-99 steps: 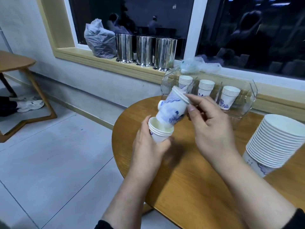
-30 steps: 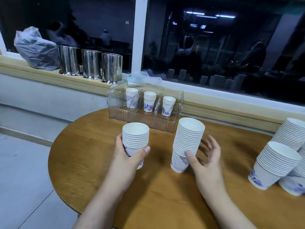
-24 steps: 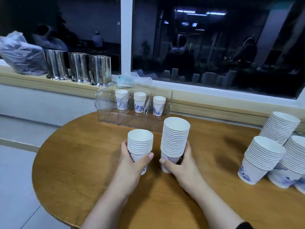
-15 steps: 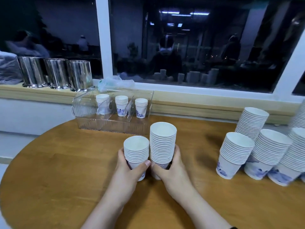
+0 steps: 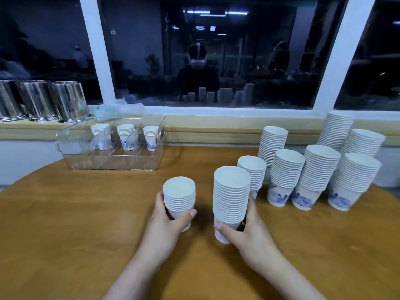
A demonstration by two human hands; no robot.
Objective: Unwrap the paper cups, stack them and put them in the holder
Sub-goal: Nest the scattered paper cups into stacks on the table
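Centre of the frame, low on the wooden table (image 5: 65, 224): left hand (image 5: 166, 221) wrapped round a short stack (image 5: 179, 199) of white paper cups, thumb across its front, fingers curled behind. Just right of it, right hand (image 5: 244, 232) gripping a tall stack (image 5: 231, 195) near its base, thumb in front. Both stacks upright, apart from each other; whether resting on the table or lifted — cannot tell.

Right of centre: spare stacks (image 5: 320, 174) in a cluster, seven in all, blue print on the lowest cups, the nearest standing just behind the tall stack.

Upper left of the table: clear holder (image 5: 112, 163) with slanted dividers, three small groups of held cups (image 5: 125, 135) standing in separate compartments along its back; leftmost compartment without cups.

Upper left of the frame, on the sill (image 5: 216, 132): three steel canisters (image 5: 43, 98) side by side, crumpled plastic wrap (image 5: 119, 108) lying behind the holder.

Top of the frame: dark window (image 5: 216, 50), white uprights, dim reflections of stacks and a figure.
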